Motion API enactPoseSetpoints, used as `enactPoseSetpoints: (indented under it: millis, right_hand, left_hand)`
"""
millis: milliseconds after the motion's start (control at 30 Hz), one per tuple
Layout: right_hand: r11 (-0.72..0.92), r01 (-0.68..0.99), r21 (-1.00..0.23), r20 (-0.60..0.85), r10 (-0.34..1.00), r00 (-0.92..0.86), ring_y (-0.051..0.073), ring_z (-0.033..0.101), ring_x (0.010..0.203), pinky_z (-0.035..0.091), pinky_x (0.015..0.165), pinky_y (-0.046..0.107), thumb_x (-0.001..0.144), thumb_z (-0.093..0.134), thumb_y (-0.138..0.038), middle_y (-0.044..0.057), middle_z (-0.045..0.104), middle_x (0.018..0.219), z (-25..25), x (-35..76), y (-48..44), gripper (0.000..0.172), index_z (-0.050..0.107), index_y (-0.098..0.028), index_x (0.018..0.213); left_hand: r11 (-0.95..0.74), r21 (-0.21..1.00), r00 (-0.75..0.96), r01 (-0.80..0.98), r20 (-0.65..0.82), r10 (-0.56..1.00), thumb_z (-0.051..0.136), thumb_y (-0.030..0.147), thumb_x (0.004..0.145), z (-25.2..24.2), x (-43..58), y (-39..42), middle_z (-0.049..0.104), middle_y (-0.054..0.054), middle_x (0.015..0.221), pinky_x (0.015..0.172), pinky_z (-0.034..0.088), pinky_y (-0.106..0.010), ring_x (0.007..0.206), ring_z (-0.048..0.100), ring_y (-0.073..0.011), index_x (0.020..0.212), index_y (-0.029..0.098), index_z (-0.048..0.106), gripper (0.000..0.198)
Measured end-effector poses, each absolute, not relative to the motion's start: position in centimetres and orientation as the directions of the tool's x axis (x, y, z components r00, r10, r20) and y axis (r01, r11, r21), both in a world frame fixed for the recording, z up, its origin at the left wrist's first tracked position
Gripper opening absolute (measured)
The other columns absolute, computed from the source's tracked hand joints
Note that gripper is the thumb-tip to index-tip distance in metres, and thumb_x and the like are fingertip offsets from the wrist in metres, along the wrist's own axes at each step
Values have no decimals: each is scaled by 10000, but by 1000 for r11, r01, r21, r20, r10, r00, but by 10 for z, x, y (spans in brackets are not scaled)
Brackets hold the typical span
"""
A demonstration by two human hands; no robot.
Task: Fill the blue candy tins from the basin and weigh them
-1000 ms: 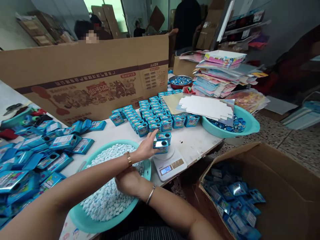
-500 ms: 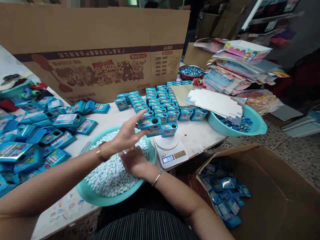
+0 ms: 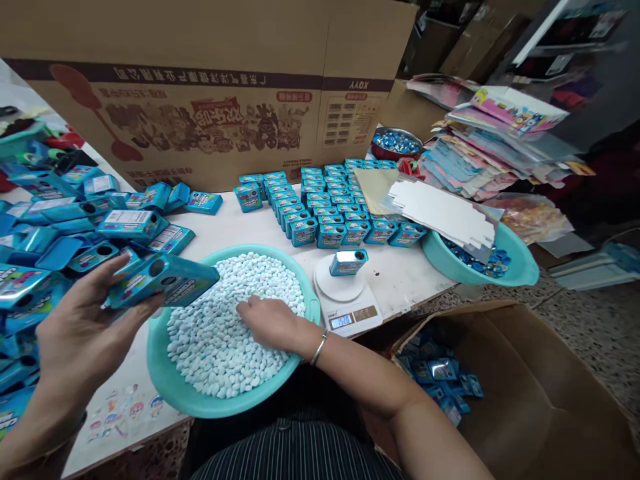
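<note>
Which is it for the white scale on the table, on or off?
On: the white scale has a lit display showing digits, with one blue box on its plate.

Toward the left edge of the white table, blue boxes bear multicoloured print; by the near edge, a turquoise basin holds pale blue candies.

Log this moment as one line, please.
left hand: holding blue container | right hand: touching pale pellets in teal basin | scale: bears another container
</note>
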State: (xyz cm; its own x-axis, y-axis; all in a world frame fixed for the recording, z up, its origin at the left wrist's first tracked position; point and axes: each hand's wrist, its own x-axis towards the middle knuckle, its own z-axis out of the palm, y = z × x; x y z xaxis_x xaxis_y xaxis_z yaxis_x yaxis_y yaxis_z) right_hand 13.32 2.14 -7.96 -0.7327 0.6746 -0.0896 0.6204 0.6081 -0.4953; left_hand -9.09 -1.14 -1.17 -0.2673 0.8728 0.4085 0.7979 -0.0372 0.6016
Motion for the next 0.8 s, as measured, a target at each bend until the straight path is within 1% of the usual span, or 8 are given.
enactPoseSetpoints:
  millis: [100, 167, 233, 300, 400, 533, 667, 800]
  right_hand:
    - [294, 513, -807, -72, 812, -579, 197, 617, 851, 487, 674, 293, 968, 504, -280, 60, 661, 991, -71, 130, 27, 102, 570, -205, 987]
    - [-98, 203, -974, -184, 864, -468, 137, 565, 718, 427, 581, 225, 963, 519, -314, 8, 618, 868, -65, 127, 30, 101, 551, -219, 952]
    - [-509, -186, -840, -387, 804, -452, 92, 468, 563, 322, 471, 176, 969, 487, -320, -17, 553, 778, -61, 126, 32, 107, 521, -218, 964]
    - [-730, -429, -532, -530, 682, -504, 73, 416, 495, 256, 421, 152, 984, 440, -333, -17, 526, 745, -57, 125, 32, 135, 490, -208, 969]
    - [-778, -541, -318, -600, 607, -521, 65, 423, 465, 238, 390, 133, 996, 423, -344, 5, 560, 747, -57, 122, 29, 153, 479, -202, 979]
    - [-709, -568, -418, -550, 696, -463, 43, 331, 384, 192, 357, 120, 974, 474, -245, -58, 491, 634, -58, 118, 24, 83, 531, -196, 1009]
    - [-656, -652, -379, -480, 742, -468, 39, 242, 355, 162, 338, 123, 997, 434, -285, -98, 381, 557, -43, 141, 33, 156, 512, -198, 893]
    - [-360, -798, -482, -380, 907, -179, 33, 220, 346, 142, 335, 110, 971, 499, -292, -116, 362, 554, -16, 209, 59, 131, 482, -223, 861]
  left_hand:
    - [5, 803, -419, 596, 306, 855, 777, 393, 742, -20, -94, -23, 667, 54, 1313, 1030, 552, -520, 1176, 652, -313, 1357, 393, 568, 649]
    - [38, 833, -473, 553, 276, 837, 791, 376, 720, -24, -93, -28, 693, 57, 1263, 1023, 556, -527, 1167, 657, -324, 1336, 399, 589, 649]
    - [64, 842, -500, 536, 255, 828, 792, 376, 714, -27, -91, -30, 697, 52, 1254, 1009, 565, -521, 1152, 664, -325, 1342, 408, 585, 662]
    - [88, 846, -513, 526, 233, 826, 793, 392, 712, -31, -91, -31, 694, 51, 1257, 992, 578, -500, 1134, 673, -316, 1348, 418, 577, 672]
    - [130, 830, -510, 542, 201, 836, 779, 437, 726, -36, -91, -28, 691, 32, 1264, 971, 589, -463, 1112, 681, -296, 1369, 399, 565, 679]
    - [141, 785, -467, 603, 205, 860, 735, 484, 744, -40, -85, -19, 671, -25, 1304, 960, 582, -462, 1135, 663, -307, 1367, 328, 575, 662]
    - [93, 724, -377, 683, 241, 894, 675, 488, 788, -45, -75, -9, 672, -51, 1286, 967, 564, -426, 1133, 658, -288, 1326, 279, 585, 584]
    - [-52, 621, -142, 782, 258, 956, 581, 458, 854, -51, -68, -3, 678, -78, 1201, 995, 520, -422, 1144, 635, -290, 1265, 238, 581, 467]
